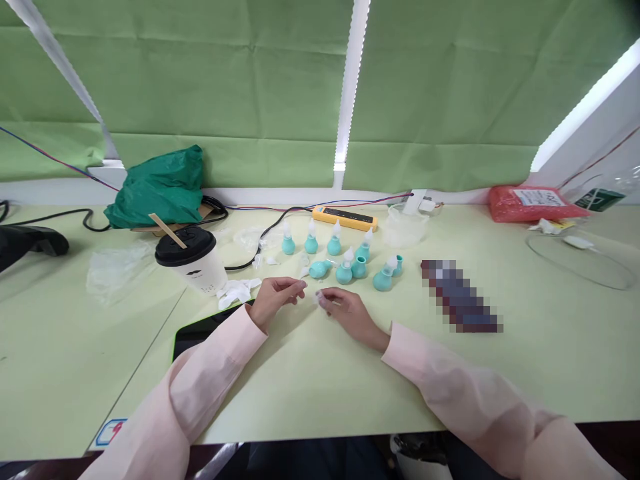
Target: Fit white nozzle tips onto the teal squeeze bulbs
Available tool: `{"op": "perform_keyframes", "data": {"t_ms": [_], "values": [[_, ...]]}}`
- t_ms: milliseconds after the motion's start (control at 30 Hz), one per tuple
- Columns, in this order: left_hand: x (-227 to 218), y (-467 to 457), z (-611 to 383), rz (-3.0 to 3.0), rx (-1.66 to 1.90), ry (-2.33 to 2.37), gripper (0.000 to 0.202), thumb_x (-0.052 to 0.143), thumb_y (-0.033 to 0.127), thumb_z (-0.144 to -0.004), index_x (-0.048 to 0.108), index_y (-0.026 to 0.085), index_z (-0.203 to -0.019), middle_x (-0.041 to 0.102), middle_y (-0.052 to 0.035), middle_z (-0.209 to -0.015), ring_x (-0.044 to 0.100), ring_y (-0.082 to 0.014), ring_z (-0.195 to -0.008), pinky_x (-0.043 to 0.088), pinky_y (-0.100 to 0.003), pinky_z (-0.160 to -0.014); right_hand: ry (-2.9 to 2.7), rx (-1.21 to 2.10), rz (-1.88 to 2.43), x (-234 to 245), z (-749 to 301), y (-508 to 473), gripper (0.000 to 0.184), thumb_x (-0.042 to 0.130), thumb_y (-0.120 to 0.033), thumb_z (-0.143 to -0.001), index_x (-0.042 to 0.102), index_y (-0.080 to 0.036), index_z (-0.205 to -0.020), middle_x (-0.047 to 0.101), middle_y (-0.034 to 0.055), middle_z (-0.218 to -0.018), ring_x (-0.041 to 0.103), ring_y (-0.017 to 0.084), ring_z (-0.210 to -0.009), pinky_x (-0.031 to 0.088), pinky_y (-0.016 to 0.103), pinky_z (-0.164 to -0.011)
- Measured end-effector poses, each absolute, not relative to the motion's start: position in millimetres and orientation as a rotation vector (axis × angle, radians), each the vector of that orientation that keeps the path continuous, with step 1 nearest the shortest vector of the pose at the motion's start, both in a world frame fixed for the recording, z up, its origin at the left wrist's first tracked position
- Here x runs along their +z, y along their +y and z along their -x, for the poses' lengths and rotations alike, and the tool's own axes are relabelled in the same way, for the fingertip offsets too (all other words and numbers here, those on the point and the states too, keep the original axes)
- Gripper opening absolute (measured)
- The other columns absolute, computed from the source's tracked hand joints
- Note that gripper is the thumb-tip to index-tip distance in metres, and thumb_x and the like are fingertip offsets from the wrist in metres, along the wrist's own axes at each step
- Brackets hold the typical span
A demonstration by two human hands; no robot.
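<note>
My left hand (278, 298) is over the table with thumb and fingertips pinched together; whatever may be between them is too small to make out. Facing it, my right hand (353, 315) pinches a small clear plastic piece (317, 299). Just beyond my hands stand several teal nasal aspirator bulbs (334, 246) with pointed translucent tips. Among them, an open-necked teal bulb (359, 267) and another bare bulb (398, 265) have no tip. One teal bulb (318, 269) lies on its side, closest to my fingers.
A lidded paper cup (200, 273) with a wooden stick, crumpled tissue (237, 292) and a phone (205, 328) are at left. Behind the bulbs lie a yellow power strip (345, 219) and a translucent bowl (404, 227). A blurred-out dark item (460, 297) and red package (533, 203) are right.
</note>
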State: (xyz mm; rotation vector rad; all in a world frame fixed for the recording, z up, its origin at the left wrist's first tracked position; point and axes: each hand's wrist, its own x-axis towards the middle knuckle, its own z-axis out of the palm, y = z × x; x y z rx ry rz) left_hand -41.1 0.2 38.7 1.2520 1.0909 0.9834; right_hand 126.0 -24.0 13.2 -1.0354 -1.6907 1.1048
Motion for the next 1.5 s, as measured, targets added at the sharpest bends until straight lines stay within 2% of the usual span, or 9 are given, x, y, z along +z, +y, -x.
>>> {"op": "perform_keyframes", "data": {"t_ms": [100, 233, 433, 600, 833, 1000, 1200, 1367, 1500], "values": [[33, -8, 33, -1.163, 0.907, 1.028, 0.023, 0.062, 0.031, -0.060, 0.064, 0.011, -0.071, 0.059, -0.0040, -0.063, 0.051, -0.0105, -0.061, 0.043, -0.021, -0.056, -1.259, 1.519, 0.965, 16, -135, -31, 0.028, 0.051, -0.037, -0.071, 0.052, -0.016, -0.089, 0.054, 0.0028, -0.075, 0.050, 0.010, -0.057, 0.044, 0.027, -0.053], [24, -19, 21, -1.118, 0.911, 0.949, 0.023, 0.063, 0.028, -0.060, 0.064, 0.011, -0.076, 0.060, -0.0044, -0.066, 0.053, -0.0115, -0.065, 0.043, -0.022, -0.058, -1.043, 1.705, 0.850, 19, -144, -38, 0.035, 0.057, -0.031, -0.068, 0.047, -0.018, -0.099, 0.056, 0.0017, -0.073, 0.054, 0.011, -0.060, 0.046, 0.028, -0.056], [22, -26, 15, -1.141, 1.008, 0.988, 0.023, 0.064, 0.027, -0.059, 0.065, 0.013, -0.078, 0.062, -0.0030, -0.068, 0.051, -0.0092, -0.055, 0.044, -0.023, -0.057, -1.064, 1.756, 0.803, 21, -144, -41, 0.032, 0.061, -0.026, -0.065, 0.051, -0.017, -0.094, 0.059, 0.0037, -0.081, 0.059, 0.015, -0.069, 0.047, 0.035, -0.068], [25, -27, 16, -1.286, 1.060, 1.015, 0.019, 0.063, 0.026, -0.061, 0.066, 0.014, -0.075, 0.057, 0.0000, -0.056, 0.048, -0.0085, -0.052, 0.042, -0.022, -0.054, -1.039, 1.746, 0.812, 18, -142, -42, 0.032, 0.061, -0.024, -0.065, 0.053, -0.016, -0.095, 0.060, 0.0049, -0.087, 0.060, 0.016, -0.073, 0.047, 0.035, -0.071], [24, -32, 16, -1.808, 1.208, 1.036, 0.018, 0.054, 0.023, -0.070, 0.065, 0.014, -0.080, 0.058, -0.0050, -0.064, 0.050, -0.0132, -0.063, 0.041, -0.025, -0.057, -0.981, 1.769, 0.796, 14, -143, -40, 0.033, 0.060, -0.022, -0.067, 0.053, -0.015, -0.099, 0.060, 0.0053, -0.087, 0.060, 0.015, -0.069, 0.047, 0.034, -0.071], [19, -37, 16, -2.240, 1.282, 0.989, 0.024, 0.046, 0.016, -0.075, 0.059, 0.013, -0.095, 0.055, -0.0077, -0.074, 0.046, -0.0153, -0.072, 0.041, -0.029, -0.064, -0.929, 1.796, 0.783, 15, -143, -39, 0.031, 0.060, -0.022, -0.067, 0.055, -0.014, -0.097, 0.061, 0.0057, -0.086, 0.060, 0.014, -0.068, 0.047, 0.032, -0.070], [14, -41, 16, -2.417, 1.201, 0.925, 0.035, 0.041, 0.010, -0.076, 0.045, 0.011, -0.111, 0.046, -0.0091, -0.084, 0.041, -0.0158, -0.079, 0.041, -0.031, -0.067, -0.890, 1.770, 0.796, 16, -143, -40, 0.029, 0.062, -0.021, -0.065, 0.057, -0.014, -0.093, 0.063, 0.0048, -0.081, 0.060, 0.013, -0.067, 0.047, 0.030, -0.069], [11, -37, 17, -2.663, 1.267, 0.831, 0.044, 0.041, 0.005, -0.070, 0.038, 0.010, -0.114, 0.042, -0.0094, -0.082, 0.039, -0.0169, -0.075, 0.042, -0.032, -0.061, -0.888, 1.740, 0.841, 16, -140, -42, 0.028, 0.065, -0.021, -0.062, 0.059, -0.012, -0.088, 0.063, 0.0048, -0.076, 0.061, 0.016, -0.067, 0.048, 0.032, -0.068], [11, -34, 18, -2.882, 1.289, 0.776, 0.046, 0.040, 0.003, -0.067, 0.037, 0.007, -0.114, 0.044, -0.0122, -0.081, 0.039, -0.0203, -0.076, 0.041, -0.033, -0.057, -0.901, 1.752, 0.837, 16, -139, -43, 0.028, 0.065, -0.022, -0.062, 0.060, -0.012, -0.087, 0.063, 0.0058, -0.081, 0.061, 0.016, -0.066, 0.047, 0.034, -0.070]]}}
